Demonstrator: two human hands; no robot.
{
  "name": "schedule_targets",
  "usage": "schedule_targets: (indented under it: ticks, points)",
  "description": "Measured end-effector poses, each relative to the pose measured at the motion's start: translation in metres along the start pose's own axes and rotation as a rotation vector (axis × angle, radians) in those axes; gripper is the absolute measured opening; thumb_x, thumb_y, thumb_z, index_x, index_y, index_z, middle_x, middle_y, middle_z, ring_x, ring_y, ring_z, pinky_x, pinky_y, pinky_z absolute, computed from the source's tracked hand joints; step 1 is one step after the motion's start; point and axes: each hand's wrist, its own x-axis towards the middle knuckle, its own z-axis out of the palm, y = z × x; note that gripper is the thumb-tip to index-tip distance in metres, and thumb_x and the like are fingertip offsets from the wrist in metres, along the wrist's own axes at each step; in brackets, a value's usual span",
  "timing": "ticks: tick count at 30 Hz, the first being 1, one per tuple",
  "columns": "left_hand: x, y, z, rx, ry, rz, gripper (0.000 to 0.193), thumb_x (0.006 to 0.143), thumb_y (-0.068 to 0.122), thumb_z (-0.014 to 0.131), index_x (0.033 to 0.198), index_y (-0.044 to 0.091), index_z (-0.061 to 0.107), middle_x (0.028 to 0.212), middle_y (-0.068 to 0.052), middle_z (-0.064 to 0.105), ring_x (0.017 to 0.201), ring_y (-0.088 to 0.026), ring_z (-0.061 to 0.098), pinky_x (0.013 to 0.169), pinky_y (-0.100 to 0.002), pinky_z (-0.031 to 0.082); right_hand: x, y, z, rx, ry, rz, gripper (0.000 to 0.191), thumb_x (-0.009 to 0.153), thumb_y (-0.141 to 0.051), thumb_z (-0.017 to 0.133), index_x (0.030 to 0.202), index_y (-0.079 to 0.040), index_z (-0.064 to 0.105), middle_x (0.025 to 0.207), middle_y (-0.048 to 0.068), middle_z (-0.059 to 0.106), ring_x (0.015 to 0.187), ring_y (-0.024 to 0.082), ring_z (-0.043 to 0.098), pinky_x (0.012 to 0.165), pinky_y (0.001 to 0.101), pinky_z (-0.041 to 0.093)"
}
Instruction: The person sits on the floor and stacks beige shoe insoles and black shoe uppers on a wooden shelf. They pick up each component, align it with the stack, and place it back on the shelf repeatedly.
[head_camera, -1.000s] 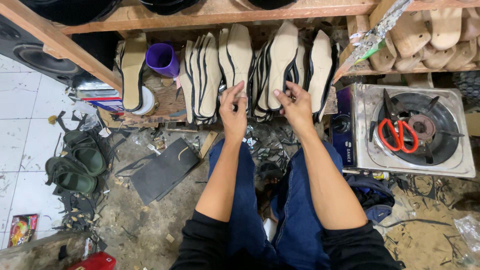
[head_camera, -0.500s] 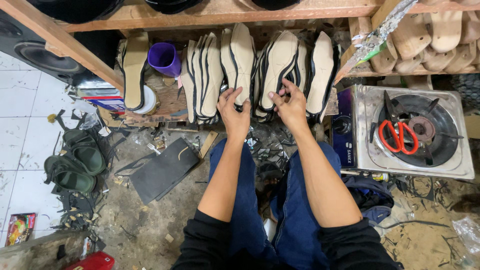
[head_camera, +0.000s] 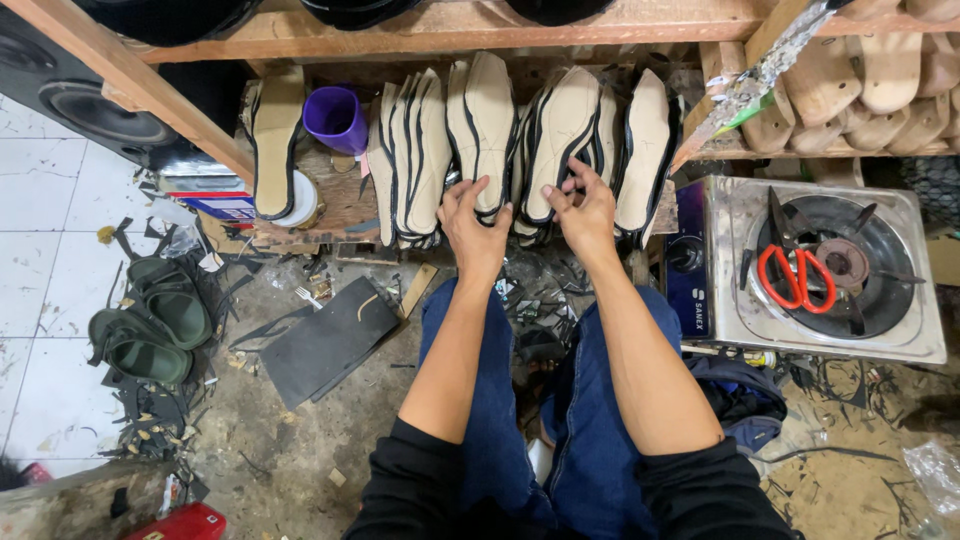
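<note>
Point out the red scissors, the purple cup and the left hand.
red scissors (head_camera: 797, 283), head view, on the red handle loops, lying on the stove burner.
purple cup (head_camera: 335, 118), head view, on its outer wall.
left hand (head_camera: 474, 217), head view, on the back of the hand, at the upright soles.

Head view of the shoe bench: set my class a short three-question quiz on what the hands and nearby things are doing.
1. True or false: the red scissors lie on the gas stove.
2. Which thing stands left of the row of soles?
A. a purple cup
B. a yellow bucket
C. a glass jar
3. Fill in: the green sandals lie on the ____.

Key
1. True.
2. A: the purple cup stands on the wooden block.
3. Floor, to the person's left.

Note: the left hand and right hand both reach the soles standing on edge; their grip cannot be told clearly.
</note>
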Motion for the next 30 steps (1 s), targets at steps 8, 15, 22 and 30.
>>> schedule_targets:
  ticks: [8,15,22,30]
  points:
    - [-0.001,-0.006,0.003,-0.006,0.012,0.0,0.052,0.075,0.009,0.084,0.124,0.008,0.07,0.124,-0.016,0.06,0.12,-0.037,0.053,0.105,-0.046,0.043,0.004,0.006,0.002,0.027,-0.005,-0.042,0.061,0.087,-0.009,0.079,0.141,0.006,0.056,0.095,0.003,0.059,0.063,0.007,0.058,0.054,0.0235,0.051]
    - [-0.002,-0.007,0.005,-0.004,0.023,0.007,0.052,0.074,0.012,0.085,0.124,0.009,0.07,0.123,-0.016,0.06,0.12,-0.037,0.054,0.104,-0.046,0.043,0.001,0.004,0.001,0.057,0.007,-0.041,0.059,0.09,-0.015,0.079,0.14,0.006,0.056,0.093,0.003,0.06,0.064,0.008,0.06,0.055,0.0232,0.05]
    - [-0.009,0.004,-0.002,-0.012,0.042,0.006,0.049,0.076,0.012,0.084,0.122,0.009,0.071,0.123,-0.016,0.06,0.12,-0.037,0.054,0.105,-0.046,0.043,-0.011,-0.006,-0.005,0.154,0.036,-0.002,0.053,0.094,-0.019,0.075,0.138,0.003,0.057,0.094,0.002,0.059,0.061,0.008,0.056,0.052,0.0229,0.046]
    - [-0.039,0.049,-0.032,-0.065,0.063,0.117,0.041,0.081,0.005,0.077,0.121,0.006,0.071,0.124,-0.016,0.06,0.117,-0.035,0.056,0.104,-0.045,0.044,-0.045,-0.016,-0.03,0.095,0.083,-0.08,0.041,0.096,-0.01,0.068,0.135,-0.001,0.061,0.093,0.002,0.06,0.062,0.008,0.057,0.054,0.0226,0.048]
